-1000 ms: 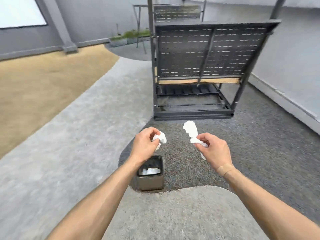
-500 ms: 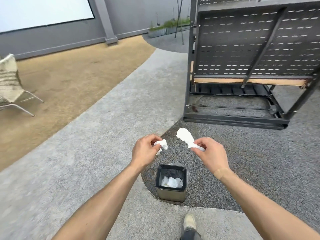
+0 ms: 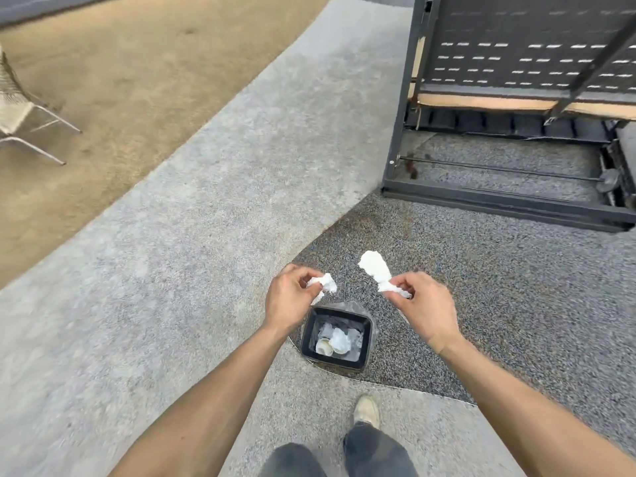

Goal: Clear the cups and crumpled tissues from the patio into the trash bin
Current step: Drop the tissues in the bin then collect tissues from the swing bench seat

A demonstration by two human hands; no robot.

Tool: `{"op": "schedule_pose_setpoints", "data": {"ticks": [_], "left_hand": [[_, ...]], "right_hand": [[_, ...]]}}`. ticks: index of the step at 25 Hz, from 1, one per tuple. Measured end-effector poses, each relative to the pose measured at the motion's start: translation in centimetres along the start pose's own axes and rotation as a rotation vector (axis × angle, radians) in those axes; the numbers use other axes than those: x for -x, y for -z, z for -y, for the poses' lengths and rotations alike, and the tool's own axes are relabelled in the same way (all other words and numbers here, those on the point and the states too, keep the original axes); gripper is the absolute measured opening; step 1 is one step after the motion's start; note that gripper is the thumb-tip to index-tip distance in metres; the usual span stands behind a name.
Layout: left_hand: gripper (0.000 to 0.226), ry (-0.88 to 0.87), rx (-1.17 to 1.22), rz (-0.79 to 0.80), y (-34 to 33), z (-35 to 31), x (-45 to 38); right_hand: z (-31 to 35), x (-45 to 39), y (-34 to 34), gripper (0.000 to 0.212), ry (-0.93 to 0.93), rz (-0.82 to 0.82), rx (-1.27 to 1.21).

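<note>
A small dark square trash bin with a black liner stands on the ground just below my hands; white cups and tissues lie inside it. My left hand pinches a small crumpled white tissue above the bin's far left corner. My right hand pinches a longer twisted white tissue, which sticks up and to the left, above and beyond the bin's right side.
A dark metal perforated furniture frame stands tipped up at the upper right. A woven chair sits on the sandy ground at the far left. My legs and one shoe are just behind the bin.
The view has tilted down and closed in on the bin, which now lies directly under my hands. Both hands hold their tissues as before.
</note>
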State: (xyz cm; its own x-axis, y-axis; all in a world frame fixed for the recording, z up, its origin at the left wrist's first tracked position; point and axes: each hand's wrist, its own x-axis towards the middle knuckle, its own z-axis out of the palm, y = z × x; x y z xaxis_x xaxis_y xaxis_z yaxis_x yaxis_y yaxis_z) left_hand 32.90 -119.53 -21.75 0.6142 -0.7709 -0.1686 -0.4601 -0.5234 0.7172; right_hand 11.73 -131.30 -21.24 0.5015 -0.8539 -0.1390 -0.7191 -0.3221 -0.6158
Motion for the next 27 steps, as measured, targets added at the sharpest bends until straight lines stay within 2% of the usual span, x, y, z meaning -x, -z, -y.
{"op": "schedule_pose_setpoints", "data": {"ticks": [4,9,15,21,27], "left_hand": [[0.020,0.078,-0.025,0.017,-1.4,4.2,-2.8],[0.017,0.189,-0.081,0.116,-5.2,11.0,-5.8],[0.013,0.225,-0.251,0.307,-13.0,21.1,-9.6],[0.006,0.288,-0.448,0.406,-22.7,30.1,-13.0],[0.011,0.266,-0.510,0.407,-27.3,34.2,-14.2]], "right_hand": [[-1.7,-2.6,-4.3,0.027,-0.044,0.092,0.027],[-5.6,-4.5,-11.4,0.030,-0.206,0.177,0.030],[-12.3,-6.5,-22.9,0.027,-0.395,0.274,0.087],[-18.9,-8.3,-34.6,0.028,-0.517,0.384,0.177],[-21.1,-8.6,-41.6,0.030,-0.508,0.339,0.258]]}}
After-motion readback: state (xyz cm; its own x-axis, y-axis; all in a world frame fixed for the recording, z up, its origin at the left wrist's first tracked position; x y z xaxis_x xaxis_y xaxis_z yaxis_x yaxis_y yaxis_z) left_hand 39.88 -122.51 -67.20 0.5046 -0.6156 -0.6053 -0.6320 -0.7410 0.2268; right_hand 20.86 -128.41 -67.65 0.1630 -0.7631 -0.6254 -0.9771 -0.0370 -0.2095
